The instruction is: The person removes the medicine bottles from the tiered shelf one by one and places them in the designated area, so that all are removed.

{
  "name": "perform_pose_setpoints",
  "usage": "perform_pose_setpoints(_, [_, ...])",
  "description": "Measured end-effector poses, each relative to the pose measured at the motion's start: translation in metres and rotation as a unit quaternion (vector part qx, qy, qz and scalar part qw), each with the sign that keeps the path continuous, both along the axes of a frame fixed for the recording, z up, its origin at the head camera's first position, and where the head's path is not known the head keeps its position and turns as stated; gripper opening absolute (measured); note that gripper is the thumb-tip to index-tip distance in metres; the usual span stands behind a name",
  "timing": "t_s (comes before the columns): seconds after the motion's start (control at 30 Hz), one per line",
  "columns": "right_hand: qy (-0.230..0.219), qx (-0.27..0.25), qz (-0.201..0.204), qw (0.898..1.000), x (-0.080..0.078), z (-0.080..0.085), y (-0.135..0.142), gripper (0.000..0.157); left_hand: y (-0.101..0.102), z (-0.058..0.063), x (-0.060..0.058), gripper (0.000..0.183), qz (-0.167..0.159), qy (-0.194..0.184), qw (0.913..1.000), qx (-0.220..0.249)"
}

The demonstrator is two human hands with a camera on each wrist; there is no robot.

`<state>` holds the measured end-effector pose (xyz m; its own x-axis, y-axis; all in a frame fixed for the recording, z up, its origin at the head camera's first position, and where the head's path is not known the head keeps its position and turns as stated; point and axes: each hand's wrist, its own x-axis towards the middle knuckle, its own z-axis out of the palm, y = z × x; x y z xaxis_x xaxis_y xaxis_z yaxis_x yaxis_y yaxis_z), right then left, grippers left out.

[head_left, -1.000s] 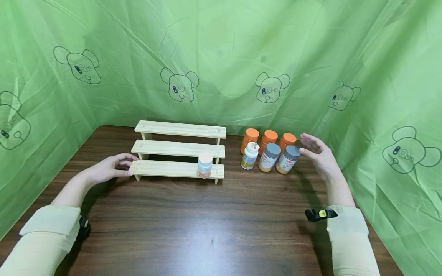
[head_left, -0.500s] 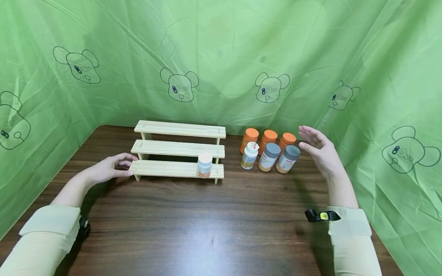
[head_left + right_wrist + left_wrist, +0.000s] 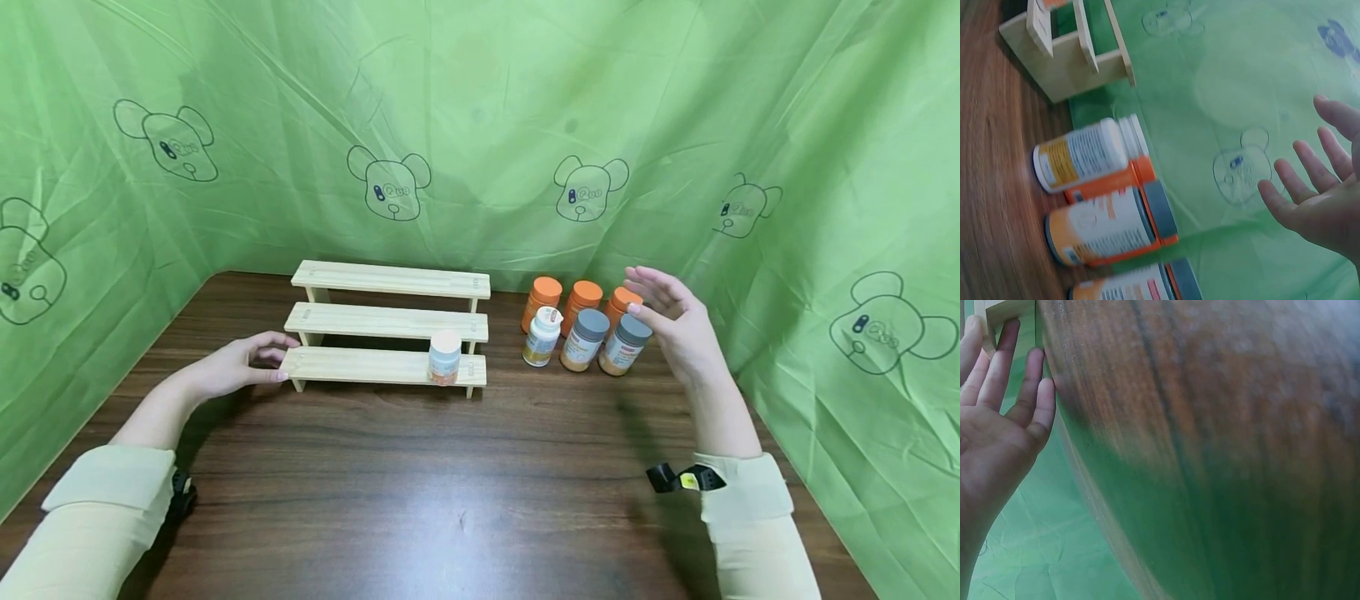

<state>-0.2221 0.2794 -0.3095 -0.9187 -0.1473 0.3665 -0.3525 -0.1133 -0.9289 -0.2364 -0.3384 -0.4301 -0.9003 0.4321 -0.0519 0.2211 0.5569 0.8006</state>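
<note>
At the left of the table, my left hand [image 3: 228, 364] holds the near end of a three-step wooden display rack [image 3: 375, 367], thumb at the front edge of its lowest step and fingers behind. A white bottle with a pale blue and orange label [image 3: 445, 360] stands upright near the right end of that step. My right hand [image 3: 678, 329] is beside the bottle group, fingers spread and holding nothing. Nearest to it are a grey-capped bottle [image 3: 625, 348] and an orange-capped bottle [image 3: 622, 304], which the hand partly overlaps in the head view.
Left of those stand another grey-capped bottle [image 3: 584, 343], a white-capped bottle [image 3: 542, 340] and two more orange bottles [image 3: 546, 292] in the back row. A green curtain [image 3: 480, 100] with bear drawings closes the table [image 3: 450, 483] in at the back and sides.
My right hand first drew up and slightly away from the bottles, then moved left toward the orange-capped one. The left hand, the rack and the bottles have stayed in place.
</note>
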Motion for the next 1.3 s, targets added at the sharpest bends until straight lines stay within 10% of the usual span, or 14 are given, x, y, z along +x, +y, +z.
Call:
perform_pose_setpoints(0.47, [0.016, -0.048, 0.013, 0.999, 0.015, 0.004, -0.044, 0.047, -0.001, 0.000, 0.001, 0.052, 0.000, -0.001, 1.0000, -0.004])
perform_pose_setpoints(1.3, [0.042, 0.062, 0.077, 0.994, 0.026, -0.014, -0.110, 0.054, 0.000, 0.000, 0.000, 0.052, 0.005, -0.008, 1.0000, 0.002])
